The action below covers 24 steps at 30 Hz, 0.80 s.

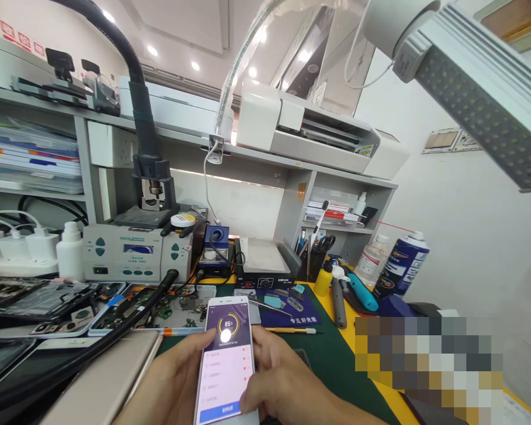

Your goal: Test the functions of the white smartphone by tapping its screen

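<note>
A white smartphone (225, 366) is held upright between both hands at the bottom middle of the head view. Its lit screen has a yellow ring reading 85, a list below it and a blue button at the bottom. My left hand (176, 366) wraps the phone's left side, thumb along the edge near the ring. On the right side, my right hand (283, 372) supports the phone with its fingers behind, and its thumb lies on the lower right of the screen by the blue button. The phone's back is hidden.
A green mat (345, 378) covers the bench. Behind are a heating plate (265, 262), a hot air station (132, 254) with its black hose, and trays of phone parts (168, 295). Right stand a spray can (402, 265) and yellow bottle (323, 278). A lamp (482, 94) hangs above.
</note>
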### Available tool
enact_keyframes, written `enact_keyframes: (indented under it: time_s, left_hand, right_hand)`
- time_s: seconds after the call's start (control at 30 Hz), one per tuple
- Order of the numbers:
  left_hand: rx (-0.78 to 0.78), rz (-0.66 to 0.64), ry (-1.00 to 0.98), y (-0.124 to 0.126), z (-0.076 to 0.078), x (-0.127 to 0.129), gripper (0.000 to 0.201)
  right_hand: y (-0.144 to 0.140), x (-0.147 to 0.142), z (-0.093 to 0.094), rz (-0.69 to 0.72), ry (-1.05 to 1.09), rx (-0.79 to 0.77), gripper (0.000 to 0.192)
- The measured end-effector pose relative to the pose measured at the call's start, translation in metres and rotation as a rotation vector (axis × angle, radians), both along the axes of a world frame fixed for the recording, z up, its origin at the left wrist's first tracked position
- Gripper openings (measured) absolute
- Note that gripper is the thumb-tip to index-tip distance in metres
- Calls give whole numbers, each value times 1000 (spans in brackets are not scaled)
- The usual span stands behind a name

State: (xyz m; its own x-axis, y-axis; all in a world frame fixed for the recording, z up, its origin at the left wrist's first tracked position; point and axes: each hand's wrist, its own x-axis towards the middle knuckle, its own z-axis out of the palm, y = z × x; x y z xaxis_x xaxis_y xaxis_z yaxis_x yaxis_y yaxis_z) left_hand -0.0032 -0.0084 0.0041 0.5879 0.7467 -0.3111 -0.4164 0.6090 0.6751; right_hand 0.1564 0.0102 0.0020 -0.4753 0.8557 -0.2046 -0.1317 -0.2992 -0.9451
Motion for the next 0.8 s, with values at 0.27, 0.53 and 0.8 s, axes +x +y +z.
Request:
enact_keyframes:
  time_s: [0.27, 0.53, 0.8]
  left_hand:
    - [24, 15, 29, 0, 0, 2, 51]
    - [16, 30, 32, 1, -3, 1, 54]
    - [-35, -62, -14, 4, 10, -6, 65]
  right_hand:
    - [2, 1, -6, -5, 16, -8, 77]
    - [4, 2, -10, -18, 31, -37, 76]
    - [2, 2, -11, -34, 72, -38, 78]
